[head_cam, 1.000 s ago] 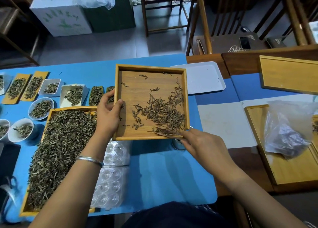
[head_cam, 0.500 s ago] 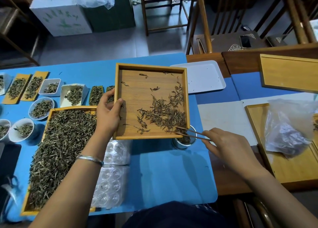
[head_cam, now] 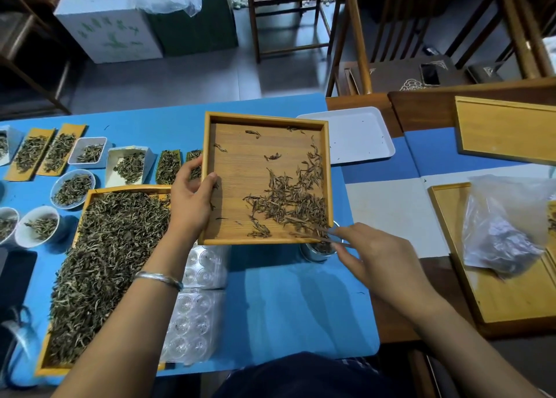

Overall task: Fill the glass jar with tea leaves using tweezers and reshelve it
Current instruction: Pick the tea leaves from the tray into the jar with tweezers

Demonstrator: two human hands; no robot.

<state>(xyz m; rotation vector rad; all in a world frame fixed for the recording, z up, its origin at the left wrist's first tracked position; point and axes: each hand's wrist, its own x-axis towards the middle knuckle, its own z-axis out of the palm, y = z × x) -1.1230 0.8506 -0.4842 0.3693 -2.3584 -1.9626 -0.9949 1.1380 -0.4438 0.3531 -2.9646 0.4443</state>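
My left hand (head_cam: pixel 192 199) grips the left rim of a square wooden tray (head_cam: pixel 231 217) held above the blue table. Dark tea leaves (head_cam: pixel 288 202) lie heaped toward the tray's near right corner. My right hand (head_cam: pixel 379 259) pinches thin tweezers (head_cam: pixel 313 232) whose tips reach into that heap over the tray's corner. A small glass jar (head_cam: pixel 319 251) stands on the table just under that corner, partly hidden by the tray and my fingers, with dark leaves inside.
A long wooden tray of green tea (head_cam: pixel 102 262) lies at left, with clear plastic blister trays (head_cam: pixel 195 322) beside it. Small dishes and slats of leaves (head_cam: pixel 72 187) line the far left. A white tray (head_cam: pixel 355 133), wooden trays and a plastic bag (head_cam: pixel 505 232) sit at right.
My right hand moved right and pulled the tweezers back over the jar, then brought their tips into the heap at the tray's corner again. The left hand has kept the tray still.
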